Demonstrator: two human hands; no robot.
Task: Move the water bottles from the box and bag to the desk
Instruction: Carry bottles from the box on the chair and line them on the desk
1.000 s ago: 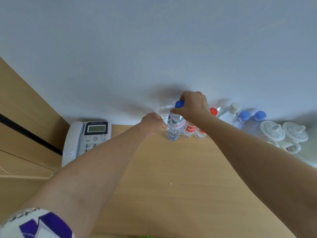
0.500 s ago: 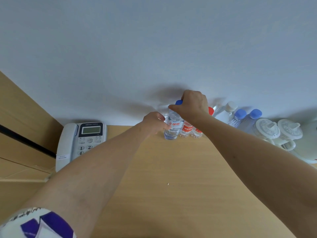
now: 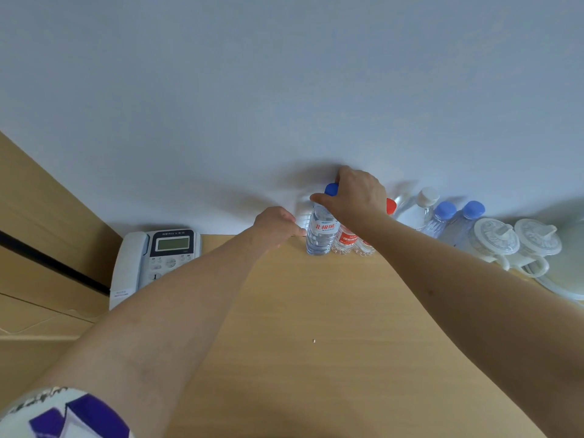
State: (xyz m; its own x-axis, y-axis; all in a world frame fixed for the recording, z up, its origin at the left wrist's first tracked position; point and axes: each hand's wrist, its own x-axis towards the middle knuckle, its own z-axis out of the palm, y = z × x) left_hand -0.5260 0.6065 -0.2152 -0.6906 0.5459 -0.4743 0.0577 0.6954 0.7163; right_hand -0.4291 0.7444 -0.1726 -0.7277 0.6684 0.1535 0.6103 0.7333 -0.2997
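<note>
Pale wall (image 3: 284, 90) fills the upper view, and below it a wooden desk (image 3: 316, 311) runs back to meet it. Along that back edge stands a row of bottles. At its left end is a blue-capped bottle (image 3: 320, 229), upright on the desk. The right hand (image 3: 355, 194) curls over its neck and cap, gripping it from above. The left hand (image 3: 278, 224) sits just beside the bottle's left flank with its fingers curled; whether they touch the bottle, or hold anything, I cannot tell.

Right of the gripped bottle, touching or nearly so, stand two red-labelled bottles (image 3: 346, 240), one red cap showing past the right wrist. Further right are a white-capped bottle (image 3: 420, 208) and two more blue-capped ones (image 3: 455, 219), then two white lidded cups (image 3: 512, 245). A telephone (image 3: 155, 257) lies at the desk's left.

As for progress, six bottles seem to be on the desk, the latest one seemingly being set down or straightened. Neither box nor bag is in view, so how many remain to fetch cannot be judged.
</note>
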